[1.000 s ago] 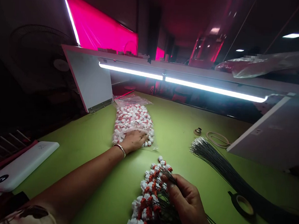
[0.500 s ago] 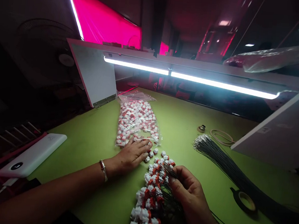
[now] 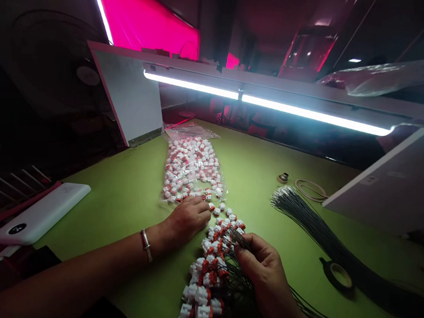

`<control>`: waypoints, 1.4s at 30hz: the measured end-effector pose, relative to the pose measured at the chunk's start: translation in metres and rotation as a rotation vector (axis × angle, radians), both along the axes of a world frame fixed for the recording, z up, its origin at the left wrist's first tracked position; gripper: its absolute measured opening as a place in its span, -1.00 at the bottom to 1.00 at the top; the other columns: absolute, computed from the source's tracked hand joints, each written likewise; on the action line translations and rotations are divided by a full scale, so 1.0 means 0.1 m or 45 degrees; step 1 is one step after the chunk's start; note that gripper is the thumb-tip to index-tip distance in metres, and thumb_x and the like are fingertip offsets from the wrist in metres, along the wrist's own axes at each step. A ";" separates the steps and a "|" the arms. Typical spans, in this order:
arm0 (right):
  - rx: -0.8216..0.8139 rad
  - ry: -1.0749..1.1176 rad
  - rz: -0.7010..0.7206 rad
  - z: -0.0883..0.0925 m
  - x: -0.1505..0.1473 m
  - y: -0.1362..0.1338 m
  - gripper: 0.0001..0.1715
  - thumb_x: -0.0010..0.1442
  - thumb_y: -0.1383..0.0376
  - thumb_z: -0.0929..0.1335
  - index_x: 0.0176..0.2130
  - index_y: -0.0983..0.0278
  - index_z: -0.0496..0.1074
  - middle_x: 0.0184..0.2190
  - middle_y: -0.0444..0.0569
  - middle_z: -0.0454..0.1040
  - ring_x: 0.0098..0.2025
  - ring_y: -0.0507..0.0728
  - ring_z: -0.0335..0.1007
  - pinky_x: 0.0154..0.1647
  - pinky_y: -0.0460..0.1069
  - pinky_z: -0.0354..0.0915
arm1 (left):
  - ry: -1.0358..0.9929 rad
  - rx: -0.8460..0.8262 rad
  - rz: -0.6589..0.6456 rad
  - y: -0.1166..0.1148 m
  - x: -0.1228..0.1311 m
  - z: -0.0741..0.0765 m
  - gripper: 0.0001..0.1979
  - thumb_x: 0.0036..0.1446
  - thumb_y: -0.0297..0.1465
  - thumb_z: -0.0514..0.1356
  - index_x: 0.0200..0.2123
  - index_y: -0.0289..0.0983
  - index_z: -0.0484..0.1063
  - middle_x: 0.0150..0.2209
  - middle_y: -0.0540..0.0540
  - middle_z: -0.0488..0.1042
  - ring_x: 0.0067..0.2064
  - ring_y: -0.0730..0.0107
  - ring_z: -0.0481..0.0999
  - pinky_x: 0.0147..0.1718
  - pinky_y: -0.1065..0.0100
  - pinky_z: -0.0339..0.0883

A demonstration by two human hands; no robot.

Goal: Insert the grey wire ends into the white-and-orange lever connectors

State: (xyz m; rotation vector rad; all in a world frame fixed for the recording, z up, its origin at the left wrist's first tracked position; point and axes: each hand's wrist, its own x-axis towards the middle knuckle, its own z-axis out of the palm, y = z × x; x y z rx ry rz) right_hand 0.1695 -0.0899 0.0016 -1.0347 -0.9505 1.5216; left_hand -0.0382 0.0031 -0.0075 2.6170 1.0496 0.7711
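Note:
My left hand is closed, fingers curled down at the open end of a clear plastic bag filled with small white-and-orange connectors. Whatever lies under its fingertips is hidden. Between the thumb and fingers of my right hand is a bunch of thin black wires, their bare tips pointing up and left. Beside that hand, a long pile of white-and-orange connectors with black wires runs toward me. Several loose connectors lie between the bag and the pile.
To the right lie a thick bundle of black wires, a roll of black tape, a pale ring and a small metal piece. A white power bank sits left. A lit tube spans the green table.
My left hand has gone from fingers spread flat over the bag's mouth to fingers curled in. My right hand keeps its hold on the wires. The whole view has shifted slightly.

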 end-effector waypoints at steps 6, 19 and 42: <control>-0.026 -0.024 -0.028 0.01 0.00 0.01 -0.70 0.11 0.15 0.48 -0.42 0.31 0.43 -0.54 -0.15 0.34 -0.51 -0.01 0.10 -0.48 -0.10 0.13 | -0.709 -0.728 0.146 -0.31 0.03 0.23 -0.75 0.20 -0.39 0.24 -0.05 -0.32 0.49 -0.30 -0.10 0.49 -0.33 0.40 0.43 -0.33 0.38 0.35; 0.125 -0.209 -0.001 0.06 0.00 -0.03 -0.73 0.17 0.17 0.44 -0.44 0.30 0.43 -0.51 -0.15 0.30 -0.45 0.02 0.07 -0.45 -0.09 0.09 | -1.514 -1.927 0.155 -0.63 0.30 0.20 -0.79 0.07 -0.37 0.41 -0.23 -0.31 0.54 -0.47 -0.05 0.55 -0.47 0.53 0.52 -0.54 0.57 0.32; 0.569 -0.728 -0.065 0.05 0.06 -0.12 -0.83 0.10 0.48 0.32 -0.44 0.24 0.37 -0.61 -0.24 0.27 -0.59 -0.01 0.08 -0.59 -0.10 0.02 | -1.502 -1.857 0.156 -0.69 0.33 0.25 -0.81 -0.05 -0.38 0.46 -0.37 -0.32 0.58 -0.51 -0.03 0.54 -0.53 0.46 0.53 -0.52 0.49 0.41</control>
